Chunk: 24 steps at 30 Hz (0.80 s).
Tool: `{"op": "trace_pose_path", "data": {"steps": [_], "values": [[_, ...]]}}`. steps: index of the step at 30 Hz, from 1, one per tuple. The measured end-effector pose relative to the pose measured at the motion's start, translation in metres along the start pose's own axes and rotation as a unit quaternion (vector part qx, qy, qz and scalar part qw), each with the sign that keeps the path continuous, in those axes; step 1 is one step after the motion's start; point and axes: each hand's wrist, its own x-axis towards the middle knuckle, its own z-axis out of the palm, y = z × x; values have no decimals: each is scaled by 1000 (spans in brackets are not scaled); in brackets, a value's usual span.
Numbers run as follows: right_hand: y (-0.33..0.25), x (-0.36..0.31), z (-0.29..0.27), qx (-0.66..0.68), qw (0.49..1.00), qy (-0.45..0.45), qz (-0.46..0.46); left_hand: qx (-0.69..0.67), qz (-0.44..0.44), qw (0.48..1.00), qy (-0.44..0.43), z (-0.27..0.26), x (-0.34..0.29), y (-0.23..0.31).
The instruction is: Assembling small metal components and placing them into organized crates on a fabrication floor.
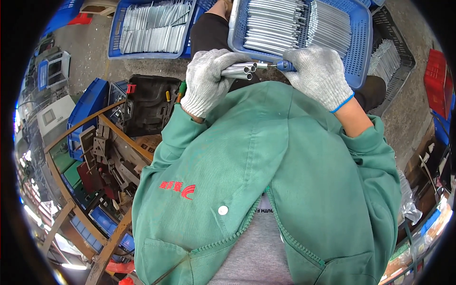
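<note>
Nearest, a green jacket (213,142) is seen, and just beyond it two gloved hands (206,78) are held, near each other but apart. In the left hand (206,78) a small bundle of metal tubes (235,72) is clamped, with open ends to the right; seemingly they are pressed together so that the ends are kept steady. By the right hand (318,73) a blue-handled tool (286,65) is gripped firmly, apparently to aim its thin shaft at these ends; whether a tube is touched by its tip cannot be told. On the left, a dark tool case (147,104) is set open, perhaps for easy reach. Farther away, metal rods (273,28) are laid mostly parallel in a left blue basket (147,55), a middle blue basket (359,52) and a dark basket (407,52) at right, probably to save space. Counted are at least three tube ends in the bundle, one tool, one case, two blue baskets and one dark; the rods are too many to be counted
</note>
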Motion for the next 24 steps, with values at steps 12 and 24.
{"op": "trace_pose_path", "data": {"steps": [12, 24], "values": [[-1, 2, 3, -27, 998, -56, 9, 57, 28, 997, 39, 4, -1, 4], [8, 8, 9, -1, 999, -51, 10, 140, 66, 987, 45, 2, 2, 8]]}}
